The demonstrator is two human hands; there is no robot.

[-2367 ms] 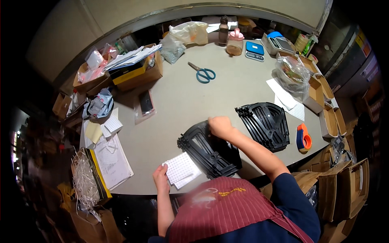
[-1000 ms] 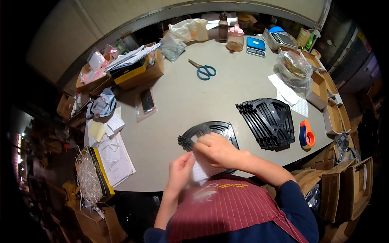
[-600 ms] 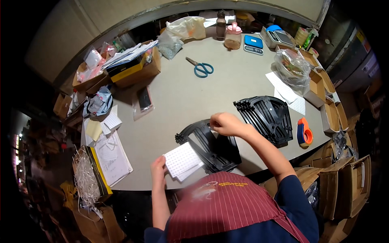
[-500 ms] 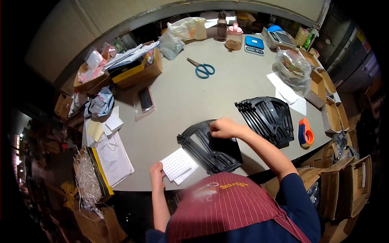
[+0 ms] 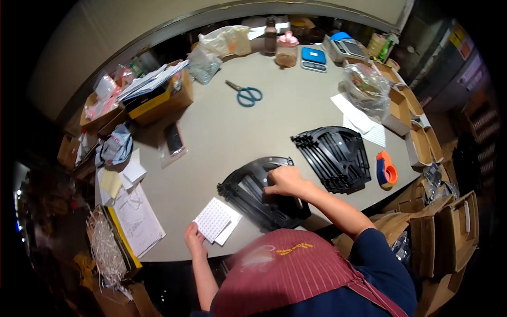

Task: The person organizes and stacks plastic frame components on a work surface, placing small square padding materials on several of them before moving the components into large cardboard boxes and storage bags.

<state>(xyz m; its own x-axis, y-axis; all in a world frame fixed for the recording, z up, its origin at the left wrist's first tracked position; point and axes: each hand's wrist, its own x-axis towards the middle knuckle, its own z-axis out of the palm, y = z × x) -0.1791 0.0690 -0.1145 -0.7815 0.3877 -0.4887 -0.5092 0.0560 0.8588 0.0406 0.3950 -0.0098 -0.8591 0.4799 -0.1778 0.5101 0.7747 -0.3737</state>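
My left hand (image 5: 196, 241) is at the table's near edge, its thumb and fingers closed on the edge of a white sheet of small printed labels (image 5: 213, 220). Another white sheet (image 5: 229, 231) lies partly under it. To the right is a stack of black curved plastic parts with slots (image 5: 248, 190). Over this stack, my right hand (image 5: 287, 181) has its fingers bent and drawn together, touching or just above the top part; whatever they pinch, if anything, is hidden. A small pale spot shows on the part beside the fingertips. A second stack of black parts (image 5: 335, 158) lies beyond my right forearm.
Blue-handled scissors (image 5: 248, 96) lie mid-table. An orange and blue tape dispenser (image 5: 386, 170) is at the right edge, near open cardboard boxes (image 5: 420, 145). At left are a bagged dark item (image 5: 173, 140), papers (image 5: 138, 211) and a filled carton (image 5: 182, 92). Two scales stand at the back.
The whole view has shifted, moving the table things leftward. My right hand has moved slightly nearer me over the black stack. My left hand still holds the label sheet.
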